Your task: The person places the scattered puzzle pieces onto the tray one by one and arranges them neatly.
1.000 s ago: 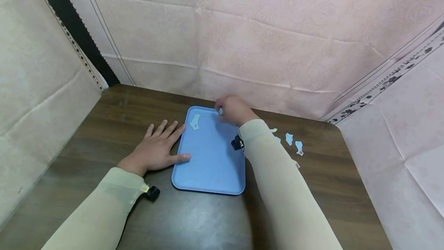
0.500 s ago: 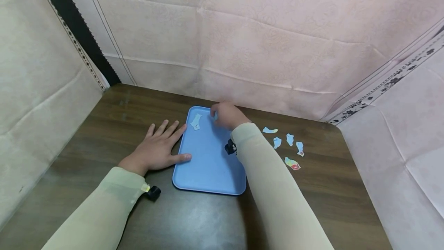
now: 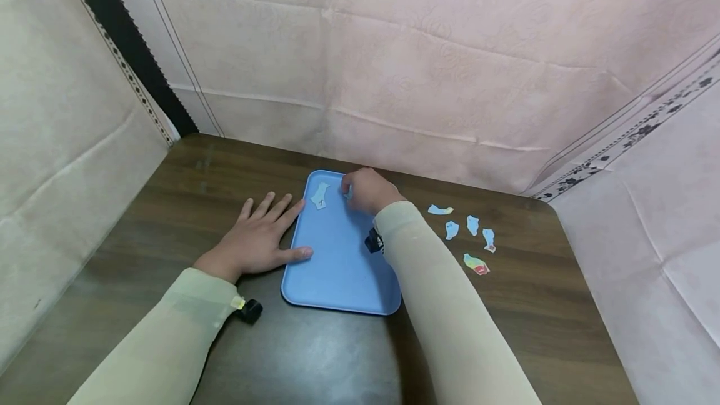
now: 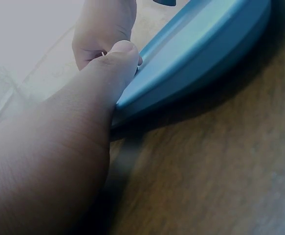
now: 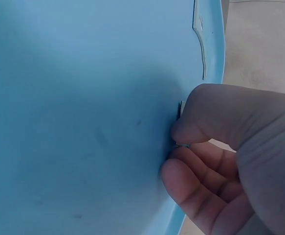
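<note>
A blue tray lies on the table in the head view. My left hand is spread at its left side, with the thumb over the rim. At the far end of the tray, my right hand pinches a small light-blue puzzle piece between thumb and fingers, low over the surface. The right wrist view shows only a thin edge of that puzzle piece; the fingers hide the rest. Left of it, another light-blue puzzle piece, bearing a small dark mark, lies flat near the tray's far left corner.
Several loose puzzle pieces lie on the wooden table right of the tray, among them one with red and yellow print. Behind the table's far edge hangs a pale cloth, with more cloth at both sides.
My right hand has moved left and slightly nearer along the tray's far end with the puzzle piece, then nearly stopped. The loose pieces on the right are uncovered. My left hand stays in place.
</note>
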`<state>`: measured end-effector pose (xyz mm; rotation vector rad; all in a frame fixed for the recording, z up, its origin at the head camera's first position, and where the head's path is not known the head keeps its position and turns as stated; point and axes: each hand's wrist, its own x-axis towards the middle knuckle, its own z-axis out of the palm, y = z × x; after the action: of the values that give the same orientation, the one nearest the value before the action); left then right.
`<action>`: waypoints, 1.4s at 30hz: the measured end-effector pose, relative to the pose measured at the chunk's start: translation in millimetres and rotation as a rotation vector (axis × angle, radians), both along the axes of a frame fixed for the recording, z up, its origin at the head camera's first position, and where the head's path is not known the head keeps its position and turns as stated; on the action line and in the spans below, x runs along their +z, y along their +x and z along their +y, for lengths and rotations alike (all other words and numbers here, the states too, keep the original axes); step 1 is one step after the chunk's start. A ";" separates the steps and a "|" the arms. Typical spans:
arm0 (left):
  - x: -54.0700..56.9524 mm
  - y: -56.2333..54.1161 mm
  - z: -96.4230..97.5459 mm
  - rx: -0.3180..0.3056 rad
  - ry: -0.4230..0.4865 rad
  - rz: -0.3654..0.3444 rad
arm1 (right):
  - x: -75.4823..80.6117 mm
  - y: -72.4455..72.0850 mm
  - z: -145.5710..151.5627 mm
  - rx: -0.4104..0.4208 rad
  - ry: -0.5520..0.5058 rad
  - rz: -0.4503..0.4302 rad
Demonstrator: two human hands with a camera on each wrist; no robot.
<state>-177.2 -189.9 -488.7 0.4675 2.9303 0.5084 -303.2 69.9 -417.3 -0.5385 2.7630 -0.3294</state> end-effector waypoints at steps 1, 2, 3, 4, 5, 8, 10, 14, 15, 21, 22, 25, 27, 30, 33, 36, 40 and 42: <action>0.3 0.0 0.1 0.001 0.000 -0.002 | 0.2 0.5 0.0 0.001 -0.002 0.001; 0.3 0.0 -0.1 0.002 0.000 -0.002 | 0.3 0.9 -0.1 0.005 -0.003 0.003; 0.3 0.1 -0.3 0.003 0.000 -0.002 | 0.3 0.9 -0.1 0.010 -0.005 0.003; 0.4 0.3 -0.3 0.003 0.000 -0.003 | 0.3 1.0 -0.2 0.013 -0.007 0.005; 0.2 0.2 -0.6 0.004 0.000 -0.001 | 0.2 1.0 -0.3 0.015 -0.009 0.006; 0.1 -0.1 -0.8 0.002 -0.001 0.000 | -0.3 1.0 0.0 0.024 -0.008 0.010; 0.0 -0.5 -0.7 0.001 -0.002 0.000 | -0.8 1.3 0.5 0.028 -0.009 0.014; -0.3 -0.8 -0.9 0.002 -0.002 0.004 | -1.5 1.5 1.1 0.040 -0.010 0.019; -0.3 -0.8 -0.7 0.003 -0.001 0.006 | -1.7 1.2 1.2 0.043 -0.009 0.020; 0.3 -0.8 -0.1 0.005 -0.002 0.009 | -1.0 -0.4 2.2 0.049 0.018 0.027; 0.4 -0.8 -0.1 0.004 -0.002 0.006 | -0.5 -0.7 2.5 0.052 0.024 0.030; 1.0 -0.6 -0.3 0.002 0.000 0.002 | 1.8 -1.2 3.9 0.067 0.035 0.042; 1.0 -0.8 -0.3 0.003 -0.002 0.001 | 3.6 -1.5 5.3 0.071 0.028 0.046; 0.5 -1.2 -0.3 0.007 -0.003 0.000 | 6.8 -2.1 8.1 0.080 0.009 0.049; -0.2 -1.6 -0.5 0.010 -0.008 -0.006 | 11.4 -1.5 12.1 0.114 0.003 0.077; -0.7 -2.0 -0.5 0.012 -0.012 -0.014 | 18.9 2.1 16.9 0.166 -0.007 0.133; 0.1 -1.5 0.6 0.012 -0.007 -0.020 | 29.1 12.0 24.7 0.198 -0.055 0.187; 0.4 -1.2 1.4 0.013 -0.007 -0.023 | 33.1 17.8 29.0 0.201 -0.082 0.201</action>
<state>-178.4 -188.6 -488.4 0.4393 2.9136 0.5017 -285.3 98.9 -384.2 -0.9082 2.8616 -0.3602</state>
